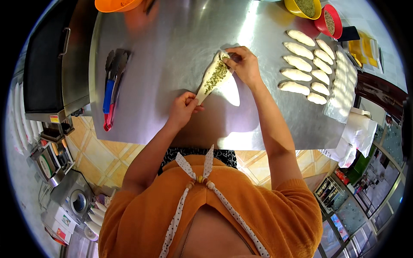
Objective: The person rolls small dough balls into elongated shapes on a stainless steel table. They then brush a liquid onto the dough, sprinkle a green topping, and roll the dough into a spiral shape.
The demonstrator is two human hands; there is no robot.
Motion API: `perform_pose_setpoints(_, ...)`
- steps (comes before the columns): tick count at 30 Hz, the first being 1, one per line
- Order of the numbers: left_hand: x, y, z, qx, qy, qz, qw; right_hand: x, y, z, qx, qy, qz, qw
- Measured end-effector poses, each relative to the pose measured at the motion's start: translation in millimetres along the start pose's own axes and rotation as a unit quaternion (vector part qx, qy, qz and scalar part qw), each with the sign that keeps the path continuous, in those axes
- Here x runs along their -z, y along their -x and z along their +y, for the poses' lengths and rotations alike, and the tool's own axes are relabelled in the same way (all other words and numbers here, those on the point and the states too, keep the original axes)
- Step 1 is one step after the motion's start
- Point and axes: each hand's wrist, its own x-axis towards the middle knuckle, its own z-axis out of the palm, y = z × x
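Observation:
A flat, pale sheet of dough (229,91) lies on the metal table, with a strip of chopped green filling (216,78) along its folded part. My left hand (184,108) pinches the narrow near end of the dough between thumb and fingers. At the far end, my right hand (244,64) grips the dough's edge, its thumb and fingertips closed beside the filling. A loose triangular flap of the dough spreads toward the right on the table.
Several shaped dough rolls (297,63) lie in two columns at the right, beside a sheet of clear plastic (340,92). Beyond them stand a yellow bowl (317,9) and a red bowl (337,26). Blue-handled and red-handled tongs (111,92) rest at the left. An orange bowl (118,5) sits at the far left.

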Motion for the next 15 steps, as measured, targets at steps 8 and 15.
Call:
perform_pose_setpoints(8,-1.0,0.9,2.0,0.000,0.010,0.001,1.000,9.4,-14.0,6.2,0.279,0.289,0.051,0.914)
perform_pose_setpoints(15,-2.3,1.5,-1.7,0.001,0.010,0.013,1.000,21.7,-6.4,-5.7,0.074,0.157,-0.007,0.985)
